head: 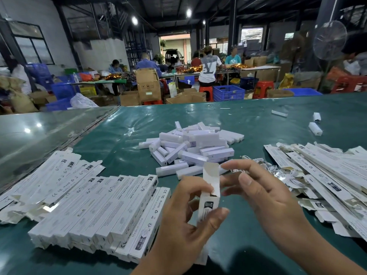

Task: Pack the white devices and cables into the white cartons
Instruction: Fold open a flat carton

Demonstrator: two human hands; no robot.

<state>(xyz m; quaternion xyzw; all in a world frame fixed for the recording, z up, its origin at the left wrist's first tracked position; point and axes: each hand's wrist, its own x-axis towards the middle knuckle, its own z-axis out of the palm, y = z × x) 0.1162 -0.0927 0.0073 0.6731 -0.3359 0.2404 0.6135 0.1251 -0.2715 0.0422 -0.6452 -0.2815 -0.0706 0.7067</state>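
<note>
Left hand [184,211] gripping upright white carton [208,205] above worktop [119,139], top flap raised, probably to keep mouth accessible. Right hand [264,187] beside flap, fingers loosely extended, holding nothing. Loose white devices [190,147] heaped beyond; cables [264,167] near right.

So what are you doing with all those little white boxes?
A person is packing at a green table. The left hand grips a narrow white carton upright, its top flap open, while the right hand is at the flap. A pile of white devices waits in the middle, white cables lie beside it, flat cartons sit on the right, and assembled cartons are stacked on the left.
</note>
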